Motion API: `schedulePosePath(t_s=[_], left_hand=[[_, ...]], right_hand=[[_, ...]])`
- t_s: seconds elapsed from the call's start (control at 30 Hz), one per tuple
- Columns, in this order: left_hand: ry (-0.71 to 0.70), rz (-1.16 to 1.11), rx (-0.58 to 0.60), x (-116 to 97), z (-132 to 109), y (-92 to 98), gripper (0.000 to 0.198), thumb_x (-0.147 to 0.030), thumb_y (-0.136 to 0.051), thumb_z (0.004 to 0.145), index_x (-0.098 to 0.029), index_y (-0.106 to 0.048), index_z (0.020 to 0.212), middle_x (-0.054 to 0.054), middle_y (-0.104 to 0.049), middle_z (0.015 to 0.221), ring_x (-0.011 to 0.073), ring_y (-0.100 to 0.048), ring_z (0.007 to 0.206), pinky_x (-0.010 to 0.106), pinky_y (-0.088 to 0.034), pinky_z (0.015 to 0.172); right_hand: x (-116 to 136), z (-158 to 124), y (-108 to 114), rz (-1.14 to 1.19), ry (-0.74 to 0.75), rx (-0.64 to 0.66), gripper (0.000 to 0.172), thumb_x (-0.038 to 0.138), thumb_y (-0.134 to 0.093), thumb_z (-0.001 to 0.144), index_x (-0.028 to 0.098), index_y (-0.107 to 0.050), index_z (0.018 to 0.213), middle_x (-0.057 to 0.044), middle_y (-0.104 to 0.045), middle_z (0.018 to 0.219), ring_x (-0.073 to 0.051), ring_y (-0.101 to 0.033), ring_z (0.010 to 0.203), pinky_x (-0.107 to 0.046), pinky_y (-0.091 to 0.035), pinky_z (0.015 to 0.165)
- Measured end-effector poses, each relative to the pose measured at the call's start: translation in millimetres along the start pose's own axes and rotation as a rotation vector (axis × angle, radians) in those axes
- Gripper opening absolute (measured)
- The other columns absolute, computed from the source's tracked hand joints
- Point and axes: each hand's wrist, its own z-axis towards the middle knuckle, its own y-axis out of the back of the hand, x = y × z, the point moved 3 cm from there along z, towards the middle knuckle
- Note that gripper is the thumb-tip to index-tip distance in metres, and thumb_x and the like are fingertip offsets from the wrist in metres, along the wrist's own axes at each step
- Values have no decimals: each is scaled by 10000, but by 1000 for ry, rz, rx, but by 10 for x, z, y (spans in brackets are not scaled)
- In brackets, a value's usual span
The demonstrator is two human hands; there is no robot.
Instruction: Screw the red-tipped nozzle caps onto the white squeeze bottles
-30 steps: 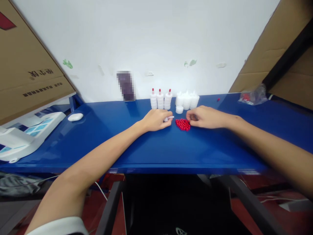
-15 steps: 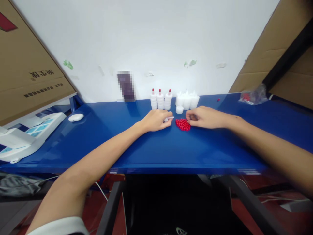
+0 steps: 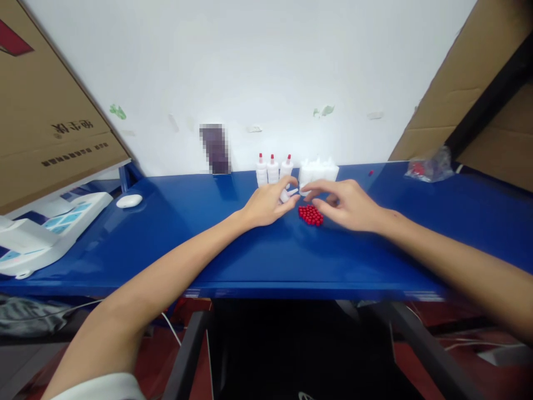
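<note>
My left hand (image 3: 267, 204) is raised a little off the blue table (image 3: 175, 239), its fingers closed round a small white bottle (image 3: 287, 195) whose nozzle points right. My right hand (image 3: 341, 203) meets it at the nozzle tip, thumb and forefinger pinched together; what they hold is too small to make out. A pile of several small red caps (image 3: 310, 215) lies on the table just below both hands. Behind them three white bottles with red caps (image 3: 272, 168) stand in a row, next to a cluster of uncapped white bottles (image 3: 320, 168).
A white device with a blue panel (image 3: 37, 230) and a white oval object (image 3: 129, 200) lie at the left. Cardboard boxes (image 3: 45, 111) lean at both sides. A clear bag with red pieces (image 3: 428, 165) lies at the back right, and a single red cap (image 3: 370, 173) near it.
Both hands have lifted off the table and come together above the red caps. The left hand has tilted the white bottle up; the right hand has left the pile and pinches at its nozzle.
</note>
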Motion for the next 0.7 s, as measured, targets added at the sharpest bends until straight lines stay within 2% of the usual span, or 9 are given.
schedulePosePath(t_s=[0.1,0.23,0.4,0.53,0.63,0.7], left_hand=[[-12,-111,-60,-70,5,34,373,-322,-518,964,-206,-501,1318,-25,-644,794,152,-620,684,283,-481,700],[-19,-193,-90,-68,-3,56,439,-266,-512,938,-219,-448,1370,-33,-620,823,131,-581,659,278,-481,701],[-12,-190,-56,-2,-16,35,451,-324,-534,979,-212,-441,1407,-35,-614,813,122,-568,639,266,-453,671],[-14,-250,-33,9,-16,-14,602,-437,-610,999,-231,-364,1509,-23,-646,859,126,-577,640,284,-484,696],[1,-306,-47,18,-3,-29,744,-502,-645,992,-242,-270,1579,-11,-655,878,135,-568,640,326,-522,734],[33,-303,-57,53,3,-27,763,-521,-605,1012,-236,-221,1606,-25,-619,823,138,-543,621,346,-528,743]], right_hand=[[123,-30,-96,-10,119,4,435,204,-521,940,194,-706,1334,-36,-807,969,-100,-543,510,-283,-459,585],[153,-39,-151,-114,160,-16,516,172,-502,949,189,-659,1440,-46,-798,934,-138,-609,599,-293,-483,613],[140,-33,-167,-209,171,-38,535,163,-502,952,220,-632,1468,-94,-769,1272,-201,-729,831,-344,-562,723],[129,-17,-180,-212,150,-52,511,165,-494,947,198,-665,1428,-95,-756,1327,-205,-747,839,-356,-585,749],[68,8,-138,-193,76,-136,507,162,-490,928,183,-693,1393,-92,-759,1327,-202,-754,821,-366,-598,778],[-16,27,-81,-214,-1,-211,507,157,-490,916,188,-714,1369,-83,-769,1307,-220,-769,854,-388,-607,809]])
